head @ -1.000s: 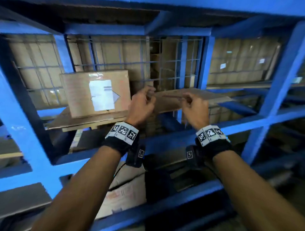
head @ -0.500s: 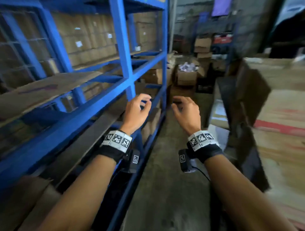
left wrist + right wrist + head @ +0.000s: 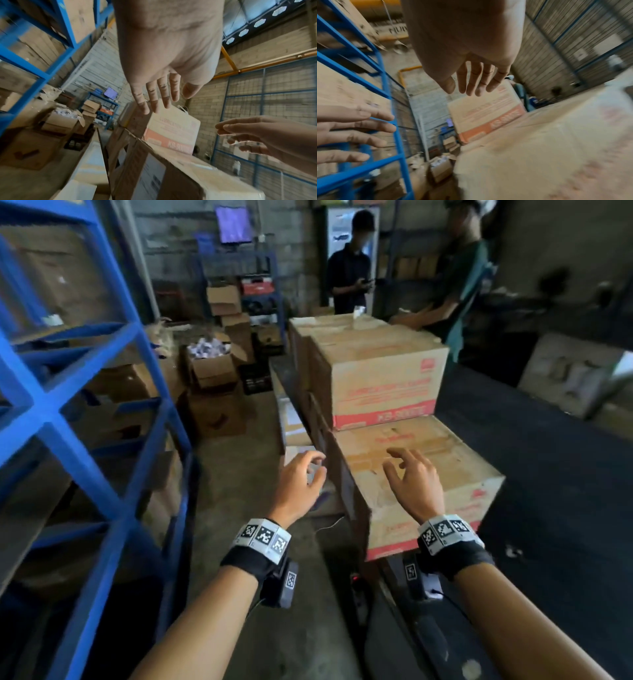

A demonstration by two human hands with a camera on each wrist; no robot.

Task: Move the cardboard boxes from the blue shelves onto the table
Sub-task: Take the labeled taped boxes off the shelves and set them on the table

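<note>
Two cardboard boxes with red print sit on the dark table (image 3: 548, 460). The near box (image 3: 455, 474) lies low; a second box (image 3: 380, 371) stands on its far end. My right hand (image 3: 407, 470) hovers over the near box's top, fingers spread and relaxed, holding nothing. My left hand (image 3: 305, 474) hangs beside the near box's left edge, fingers loosely spread, empty. In the left wrist view the left hand (image 3: 159, 102) is open above the boxes (image 3: 173, 129). The right wrist view shows the right hand (image 3: 471, 86) open over the box top (image 3: 556, 148). The blue shelves (image 3: 78, 412) stand on my left.
Two people (image 3: 352, 272) stand at the table's far end. Open cartons (image 3: 212, 371) and stacked boxes crowd the floor beyond the aisle. A narrow concrete aisle (image 3: 239, 508) runs between shelves and table. A power strip with cable (image 3: 356, 580) lies by the table's near corner.
I have turned right from the blue shelves to face the table. Both hands stayed empty and moved from the shelf over to the near box.
</note>
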